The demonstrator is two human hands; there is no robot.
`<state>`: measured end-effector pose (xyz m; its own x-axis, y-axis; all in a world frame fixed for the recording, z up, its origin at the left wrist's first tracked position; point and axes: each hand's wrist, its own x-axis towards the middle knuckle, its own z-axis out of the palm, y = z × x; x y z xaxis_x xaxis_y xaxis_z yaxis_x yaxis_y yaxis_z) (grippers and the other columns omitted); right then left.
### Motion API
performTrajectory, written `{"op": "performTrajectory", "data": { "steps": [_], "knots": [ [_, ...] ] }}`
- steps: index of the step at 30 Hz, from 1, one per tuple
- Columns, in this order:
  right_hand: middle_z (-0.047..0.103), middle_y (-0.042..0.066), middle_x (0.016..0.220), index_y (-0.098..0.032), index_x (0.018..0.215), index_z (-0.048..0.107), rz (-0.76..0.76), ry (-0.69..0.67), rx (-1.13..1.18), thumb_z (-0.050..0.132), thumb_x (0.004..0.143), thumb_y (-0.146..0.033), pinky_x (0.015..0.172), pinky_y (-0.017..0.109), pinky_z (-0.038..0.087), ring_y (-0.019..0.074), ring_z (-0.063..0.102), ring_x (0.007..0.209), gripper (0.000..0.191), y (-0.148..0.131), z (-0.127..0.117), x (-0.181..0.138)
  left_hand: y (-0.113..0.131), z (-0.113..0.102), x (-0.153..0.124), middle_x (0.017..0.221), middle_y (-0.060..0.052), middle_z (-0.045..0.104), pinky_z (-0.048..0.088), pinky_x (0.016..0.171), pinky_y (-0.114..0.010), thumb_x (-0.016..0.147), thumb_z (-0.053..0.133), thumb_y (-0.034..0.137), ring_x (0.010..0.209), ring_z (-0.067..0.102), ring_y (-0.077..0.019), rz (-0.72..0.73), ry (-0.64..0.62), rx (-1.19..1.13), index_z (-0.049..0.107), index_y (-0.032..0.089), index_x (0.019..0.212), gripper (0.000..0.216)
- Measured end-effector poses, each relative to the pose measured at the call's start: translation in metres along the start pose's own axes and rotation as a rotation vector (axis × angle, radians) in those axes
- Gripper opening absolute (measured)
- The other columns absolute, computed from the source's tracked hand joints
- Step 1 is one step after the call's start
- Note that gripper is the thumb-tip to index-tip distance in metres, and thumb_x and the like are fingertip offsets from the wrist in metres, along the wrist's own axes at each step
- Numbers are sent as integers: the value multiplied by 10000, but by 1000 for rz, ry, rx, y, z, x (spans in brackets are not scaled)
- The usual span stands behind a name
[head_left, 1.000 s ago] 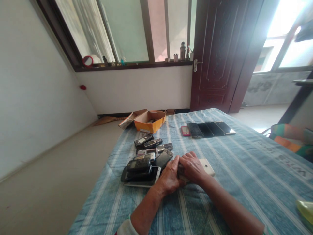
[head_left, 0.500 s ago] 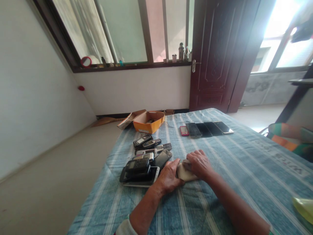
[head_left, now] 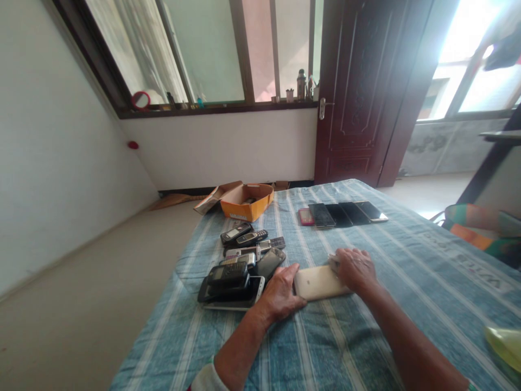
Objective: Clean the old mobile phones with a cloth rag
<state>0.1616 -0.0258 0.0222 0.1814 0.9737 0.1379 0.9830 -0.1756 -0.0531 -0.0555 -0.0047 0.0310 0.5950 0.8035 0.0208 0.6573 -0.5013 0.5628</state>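
Observation:
A pale gold phone (head_left: 318,283) lies back up on the blue striped tablecloth (head_left: 407,282). My left hand (head_left: 280,296) grips its left end, thumb on top. My right hand (head_left: 356,268) rests curled over its right end, and a small grey bit (head_left: 334,264) pokes out under the fingers; I cannot make out what it is. Just left of my left hand sits a heap of several old phones (head_left: 240,266), keypad handsets stacked on larger ones.
A row of dark smartphones (head_left: 345,213) and a small pink phone (head_left: 305,216) lie at the far side. An open orange cardboard box (head_left: 248,201) stands at the far left corner. A colourful chair (head_left: 480,228) stands right; something yellow-green (head_left: 504,347) lies at the near right edge.
My right hand has slid right along the phone's back, from beside my left hand to the far end, uncovering most of the phone. My left hand has stayed in place.

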Motion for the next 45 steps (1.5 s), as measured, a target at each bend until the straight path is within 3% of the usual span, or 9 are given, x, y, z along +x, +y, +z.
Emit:
{"op": "performTrajectory", "data": {
  "steps": [7,17,29,32,36,45],
  "knots": [
    [714,100,969,-189,964,661,36,-52,-7,364,962,-245,739,344,327,256,632,938,302,-8,-2,-1,-5,3,1,1136,-99,621,437,931,-331,589,773,211,1111,540,-284,-7,1,22,550,133,1227,681],
    [725,136,896,-171,970,673,9,-148,-25,359,954,-223,741,373,374,286,672,883,318,-15,-17,-15,-4,4,1,1144,-119,616,442,954,-358,603,743,210,1122,542,-296,1,1,23,558,117,1239,668],
    [690,147,879,-157,966,680,-103,-52,-74,415,917,-143,720,374,305,294,617,846,270,-22,-17,-36,-3,2,0,1187,-111,611,430,1004,-391,579,784,265,1156,532,-309,13,-10,35,526,149,1295,770],
    [672,117,884,-185,957,676,-219,26,-35,448,913,-170,728,366,295,270,585,849,233,-31,-11,-40,-4,2,0,1202,-111,610,433,999,-388,551,822,275,1154,529,-309,18,-8,29,531,154,1287,800],
    [649,88,892,-205,885,673,-398,70,8,462,919,-194,771,361,292,244,551,867,214,-38,-4,-41,-7,6,1,1156,-71,636,436,981,-377,595,800,263,1130,541,-300,45,19,40,583,198,1204,649],
    [692,61,934,-228,940,681,40,-53,64,437,893,-212,647,297,283,200,595,834,249,20,-13,-20,-4,7,5,1170,-74,647,433,997,-390,600,790,250,1117,556,-296,60,48,48,590,188,1220,654]
  ]
}}
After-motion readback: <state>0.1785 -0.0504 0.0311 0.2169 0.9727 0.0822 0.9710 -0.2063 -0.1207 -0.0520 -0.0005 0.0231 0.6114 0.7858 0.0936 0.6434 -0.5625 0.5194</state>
